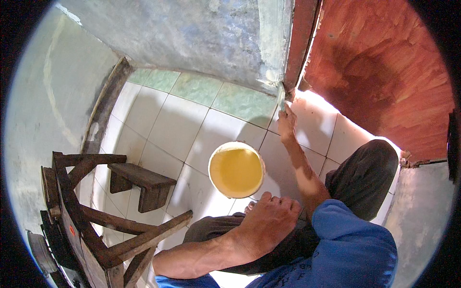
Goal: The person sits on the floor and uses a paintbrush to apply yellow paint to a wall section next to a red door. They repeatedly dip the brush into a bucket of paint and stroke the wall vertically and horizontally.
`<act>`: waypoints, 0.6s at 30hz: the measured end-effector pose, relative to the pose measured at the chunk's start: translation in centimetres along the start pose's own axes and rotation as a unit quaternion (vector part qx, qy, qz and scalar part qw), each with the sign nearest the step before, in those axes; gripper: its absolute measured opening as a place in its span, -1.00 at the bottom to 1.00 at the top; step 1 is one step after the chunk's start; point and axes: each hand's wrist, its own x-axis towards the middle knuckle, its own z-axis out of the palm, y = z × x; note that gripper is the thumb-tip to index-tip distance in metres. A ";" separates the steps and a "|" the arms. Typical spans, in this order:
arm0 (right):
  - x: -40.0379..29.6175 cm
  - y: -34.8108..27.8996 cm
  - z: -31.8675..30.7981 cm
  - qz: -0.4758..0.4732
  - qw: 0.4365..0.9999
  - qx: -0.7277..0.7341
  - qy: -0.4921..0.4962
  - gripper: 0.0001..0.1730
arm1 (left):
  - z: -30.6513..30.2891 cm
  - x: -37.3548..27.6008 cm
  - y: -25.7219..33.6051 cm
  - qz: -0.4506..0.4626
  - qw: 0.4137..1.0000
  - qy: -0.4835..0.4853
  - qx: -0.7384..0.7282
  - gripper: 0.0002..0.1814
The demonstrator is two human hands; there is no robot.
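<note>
My right hand (287, 120) grips a slim, pale-coated paintbrush (281, 96). Its tip is at the bottom corner of the grey wall (187, 32), right beside the reddish-brown door frame (300, 39). A whitish strip of paint (274, 39) runs up the wall edge above it. My left hand (270, 221) is curled in a fist over my lap, back of the hand up; I see nothing in it, though its palm is hidden. In front of me on the tiles stands a round white bucket (212, 180) containing yellow liquid (236, 169), apparently paint.
A low dark wooden stool (144, 174) stands to the left. Nearer, wooden furniture (115, 219) lies with its legs sticking out towards me. A red door panel (378, 64) rises at the right. White floor tiles (169, 126) meet green ones (196, 88) along the wall.
</note>
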 end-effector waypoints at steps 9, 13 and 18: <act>-2.4 -1.9 -1.6 -0.109 0.993 -0.013 0.032 -0.38 | -0.5 -0.3 0.3 0.003 0.999 -0.025 0.027 -0.60; -2.1 -0.2 -1.9 -0.039 0.999 0.013 -0.004 -0.39 | -0.7 -0.3 0.2 0.015 0.999 -0.015 0.033 -0.59; -1.1 -6.3 -0.8 -0.013 0.998 0.056 -0.016 -0.39 | -0.1 -0.5 0.4 0.009 0.999 -0.008 0.029 -0.62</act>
